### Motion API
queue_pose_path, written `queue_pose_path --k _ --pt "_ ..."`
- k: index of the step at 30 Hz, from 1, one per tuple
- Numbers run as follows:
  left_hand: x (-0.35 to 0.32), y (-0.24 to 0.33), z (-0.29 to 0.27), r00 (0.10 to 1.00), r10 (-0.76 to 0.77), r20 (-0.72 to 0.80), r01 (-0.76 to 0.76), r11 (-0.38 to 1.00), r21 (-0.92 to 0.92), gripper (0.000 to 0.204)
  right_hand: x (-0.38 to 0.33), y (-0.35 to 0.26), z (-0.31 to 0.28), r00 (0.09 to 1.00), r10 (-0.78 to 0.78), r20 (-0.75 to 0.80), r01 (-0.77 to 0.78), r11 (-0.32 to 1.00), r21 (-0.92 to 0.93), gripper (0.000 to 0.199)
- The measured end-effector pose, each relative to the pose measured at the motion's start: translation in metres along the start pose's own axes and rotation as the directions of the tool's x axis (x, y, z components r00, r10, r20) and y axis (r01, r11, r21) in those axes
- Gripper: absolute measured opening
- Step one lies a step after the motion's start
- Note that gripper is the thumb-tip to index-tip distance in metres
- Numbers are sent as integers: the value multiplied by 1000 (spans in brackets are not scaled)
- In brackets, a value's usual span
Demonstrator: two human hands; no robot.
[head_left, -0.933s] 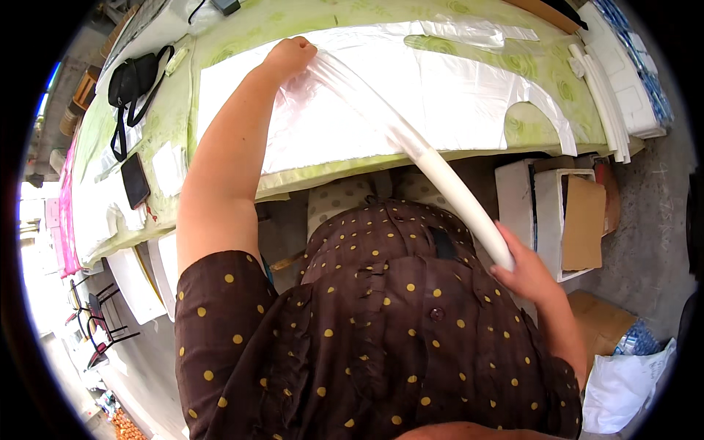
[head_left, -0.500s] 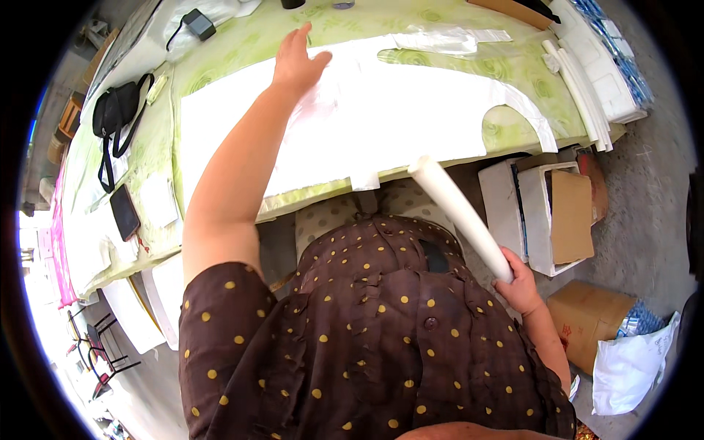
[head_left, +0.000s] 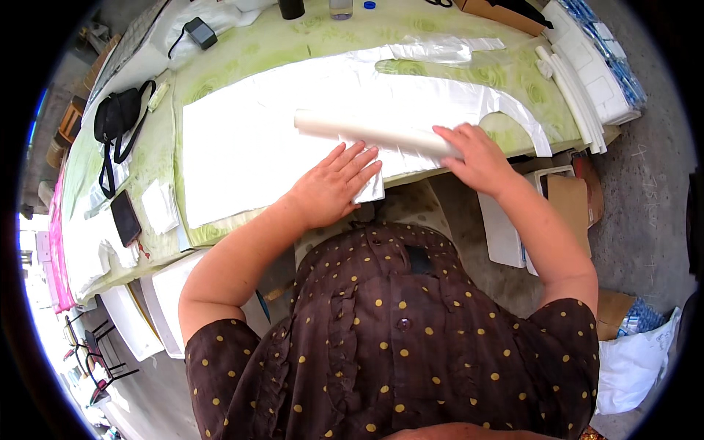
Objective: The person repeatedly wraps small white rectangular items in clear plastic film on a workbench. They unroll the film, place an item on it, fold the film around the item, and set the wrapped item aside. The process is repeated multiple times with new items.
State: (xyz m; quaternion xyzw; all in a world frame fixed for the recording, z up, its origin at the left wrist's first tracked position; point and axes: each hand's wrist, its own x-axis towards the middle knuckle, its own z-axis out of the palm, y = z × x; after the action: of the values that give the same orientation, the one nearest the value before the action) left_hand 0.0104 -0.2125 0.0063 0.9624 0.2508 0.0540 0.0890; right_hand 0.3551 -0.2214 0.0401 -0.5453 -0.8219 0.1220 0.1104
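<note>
A thin white plastic sheet (head_left: 242, 154) lies spread on the table, with curved cut-outs and strap-like ends at its right, like an apron. Across its near right part lies a smooth white tube (head_left: 367, 132), pointing left and slightly away from me. My right hand (head_left: 477, 158) has its fingers around the tube's right end. Just below the tube, my left hand (head_left: 337, 183) rests flat, fingers stretched out, on the sheet's near edge. A small flap of the sheet hangs over the table edge beside its fingertips.
The table wears a green floral cloth (head_left: 242, 84). A black bag (head_left: 117, 114) and a phone (head_left: 126, 218) lie at left; white rolls (head_left: 576, 95) lie at right. A black cup (head_left: 291, 9) and a clear container (head_left: 341, 9) stand at the back. Foam boxes (head_left: 502, 231) sit below.
The tube has moved from beside my body up onto the sheet and now lies crosswise, with my right hand. My left hand has come back from the far side to the near edge.
</note>
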Motion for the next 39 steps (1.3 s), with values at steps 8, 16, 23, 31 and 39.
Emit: queue_pose_path --k 8,16,23,31,39 --pt "4 6 -5 999 -29 24 29 1000 10 91 76 53 -9 943 283 -177 -309 940 -144 60" --pt "2 15 -4 999 -44 23 44 999 -22 84 61 51 -3 997 62 45 -59 997 -59 62" --pt "-1 29 1 998 -44 -35 42 997 -67 79 65 41 25 905 -203 -374 84 947 -310 57" --pt "-6 52 -15 987 -36 -157 -41 888 -458 64 32 -49 58 798 -532 -285 582 803 130 44" --pt "4 33 -9 771 -615 -164 354 628 -693 91 46 -67 70 975 -31 -220 135 867 479 20"
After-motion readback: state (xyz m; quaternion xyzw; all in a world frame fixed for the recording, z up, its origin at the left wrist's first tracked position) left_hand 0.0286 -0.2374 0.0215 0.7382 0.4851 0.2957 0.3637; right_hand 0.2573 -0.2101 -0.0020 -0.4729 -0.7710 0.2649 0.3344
